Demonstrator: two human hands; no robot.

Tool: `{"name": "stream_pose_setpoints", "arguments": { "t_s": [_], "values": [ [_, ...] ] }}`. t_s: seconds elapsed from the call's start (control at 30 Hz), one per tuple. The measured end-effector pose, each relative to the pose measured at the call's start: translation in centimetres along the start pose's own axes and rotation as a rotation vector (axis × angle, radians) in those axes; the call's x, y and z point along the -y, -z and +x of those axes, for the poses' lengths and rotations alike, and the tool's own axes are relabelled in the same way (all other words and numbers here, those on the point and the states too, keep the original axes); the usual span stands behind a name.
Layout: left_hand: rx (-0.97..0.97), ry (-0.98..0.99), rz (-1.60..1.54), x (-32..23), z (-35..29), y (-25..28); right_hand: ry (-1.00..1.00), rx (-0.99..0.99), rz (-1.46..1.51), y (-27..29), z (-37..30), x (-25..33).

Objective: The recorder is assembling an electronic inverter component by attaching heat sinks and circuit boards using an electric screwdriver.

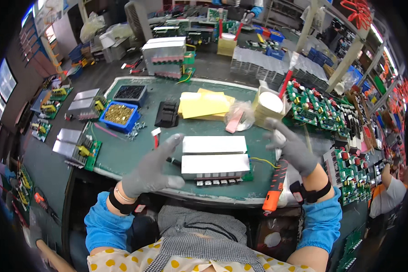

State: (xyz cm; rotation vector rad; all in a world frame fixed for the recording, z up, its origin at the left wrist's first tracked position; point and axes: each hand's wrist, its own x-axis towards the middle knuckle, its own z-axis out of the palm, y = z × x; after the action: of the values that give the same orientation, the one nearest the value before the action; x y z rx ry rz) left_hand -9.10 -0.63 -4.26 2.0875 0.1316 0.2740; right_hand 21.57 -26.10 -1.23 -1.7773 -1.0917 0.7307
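Observation:
A heatsink assembly (215,164) with two silvery-white metal blocks lies on the green mat in front of me. A green circuit board edge and a yellow wire show at its right end, and a row of small parts runs along its near side. My left hand (152,170), in a grey glove, is open beside its left end, thumb and fingers apart. My grey-gloved right hand (297,149) hovers to the right, fingers spread and curved, with a small whitish patch by them that I cannot make out. Just below that hand lies an orange-and-black electric screwdriver (276,186).
Beyond the assembly are a blue bin of brass-coloured screws (119,113), a bin of black parts (130,94), yellow sheets (205,104) and a tub with a brush (270,100). More heatsink assemblies (70,144) stand left; circuit boards (351,174) lie right. Other people work nearby.

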Motion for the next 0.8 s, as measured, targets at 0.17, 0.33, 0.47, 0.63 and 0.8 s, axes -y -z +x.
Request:
{"name": "stream_pose_setpoints", "arguments": {
  "t_s": [0.17,0.33,0.47,0.63,0.8],
  "values": [
    [0.133,0.145,0.218,1.1,2.6,-0.1,0.252,-0.338,-0.465,5.8,3.9,0.2],
    [0.17,0.182,0.424,1.6,2.9,-0.6,0.164,-0.471,-0.607,9.5,10.1,-2.8],
    [0.168,0.215,0.494,3.2,3.5,-2.0,0.041,-0.532,-0.629,10.1,13.5,-4.9],
    [0.185,0.111,0.512,4.7,3.6,-2.3,-0.033,-0.526,-0.672,9.6,15.1,-5.5],
    [0.26,0.273,0.381,5.0,3.6,-2.0,0.221,-0.774,-0.758,10.8,12.9,-2.9]
  ]
}}
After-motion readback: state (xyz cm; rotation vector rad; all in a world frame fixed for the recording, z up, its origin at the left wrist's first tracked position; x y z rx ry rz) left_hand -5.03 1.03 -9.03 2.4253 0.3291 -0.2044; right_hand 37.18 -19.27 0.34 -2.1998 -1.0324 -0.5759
